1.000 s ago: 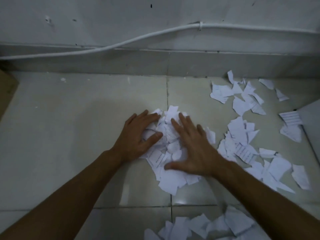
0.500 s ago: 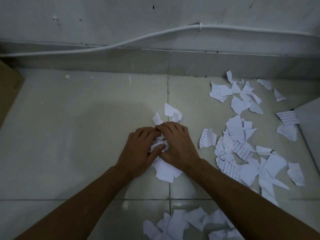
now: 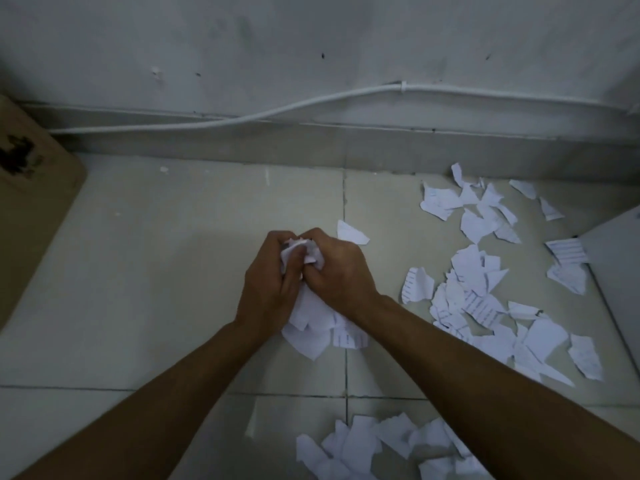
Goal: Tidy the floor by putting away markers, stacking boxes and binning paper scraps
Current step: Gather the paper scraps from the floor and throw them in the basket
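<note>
A bunch of white paper scraps point(image 3: 300, 252) is squeezed between my two hands in the middle of the tiled floor. My left hand point(image 3: 268, 280) and my right hand point(image 3: 337, 268) are both shut on it, knuckles almost touching. More scraps point(image 3: 311, 336) hang and lie under my wrists. One loose scrap point(image 3: 351, 233) lies just beyond my right hand. Many torn scraps point(image 3: 478, 292) are strewn over the floor to the right, and another pile point(image 3: 363, 445) lies near the bottom edge. No markers are in view.
A brown cardboard box point(image 3: 31, 209) stands at the far left. A grey-white flat box edge point(image 3: 616, 271) sits at the far right. The wall with a white cable point(image 3: 311, 105) runs along the back. Bare tiles point(image 3: 156, 271) lie to the left of my hands.
My hands, flat and spread over the heap a second ago, have drawn together and closed, bunching the scraps into a wad. A few pieces were left behind on the floor.
</note>
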`<act>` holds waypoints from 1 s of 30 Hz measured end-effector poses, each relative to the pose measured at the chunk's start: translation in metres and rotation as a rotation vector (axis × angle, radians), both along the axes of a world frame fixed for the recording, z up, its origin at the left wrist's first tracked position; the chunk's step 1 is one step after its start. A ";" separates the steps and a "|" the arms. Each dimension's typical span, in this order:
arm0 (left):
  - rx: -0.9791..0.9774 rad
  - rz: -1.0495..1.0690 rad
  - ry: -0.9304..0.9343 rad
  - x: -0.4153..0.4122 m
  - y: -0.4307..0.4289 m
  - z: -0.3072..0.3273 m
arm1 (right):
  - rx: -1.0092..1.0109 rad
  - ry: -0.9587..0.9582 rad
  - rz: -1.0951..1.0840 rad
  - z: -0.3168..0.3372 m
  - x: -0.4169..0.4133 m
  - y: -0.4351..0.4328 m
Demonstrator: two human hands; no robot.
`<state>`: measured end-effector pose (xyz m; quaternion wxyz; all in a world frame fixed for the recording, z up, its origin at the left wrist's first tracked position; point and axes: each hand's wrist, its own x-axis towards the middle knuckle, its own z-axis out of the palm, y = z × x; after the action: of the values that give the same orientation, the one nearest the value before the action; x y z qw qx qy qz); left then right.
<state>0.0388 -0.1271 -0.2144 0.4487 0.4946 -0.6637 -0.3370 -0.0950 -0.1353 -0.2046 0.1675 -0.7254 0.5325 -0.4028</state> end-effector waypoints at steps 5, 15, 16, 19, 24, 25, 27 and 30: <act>-0.091 0.194 0.022 0.028 -0.022 0.053 | -0.005 -0.165 -0.031 0.055 0.045 -0.026; -0.206 0.508 0.066 0.156 -0.005 0.142 | 0.050 -0.287 0.260 0.142 0.186 -0.037; -0.211 0.544 0.062 0.169 0.000 0.149 | 0.048 -0.300 0.296 0.149 0.201 -0.035; -0.231 0.685 0.045 0.219 0.024 0.169 | 0.069 -0.352 0.424 0.169 0.259 -0.023; -0.290 0.926 -0.020 0.302 0.080 0.201 | 0.013 -0.395 0.662 0.196 0.361 0.012; -0.322 0.975 -0.058 0.317 0.094 0.209 | -0.002 -0.405 0.704 0.202 0.381 0.022; -0.368 1.069 -0.123 0.348 0.122 0.227 | -0.058 -0.431 0.771 0.218 0.420 0.045; -0.415 1.211 -0.199 0.394 0.172 0.257 | -0.070 -0.501 0.896 0.247 0.480 0.088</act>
<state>0.4331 0.0448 0.0428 0.5819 0.7134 -0.3570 0.1585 0.3848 -0.0472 0.0427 0.4214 -0.7689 0.0992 -0.4705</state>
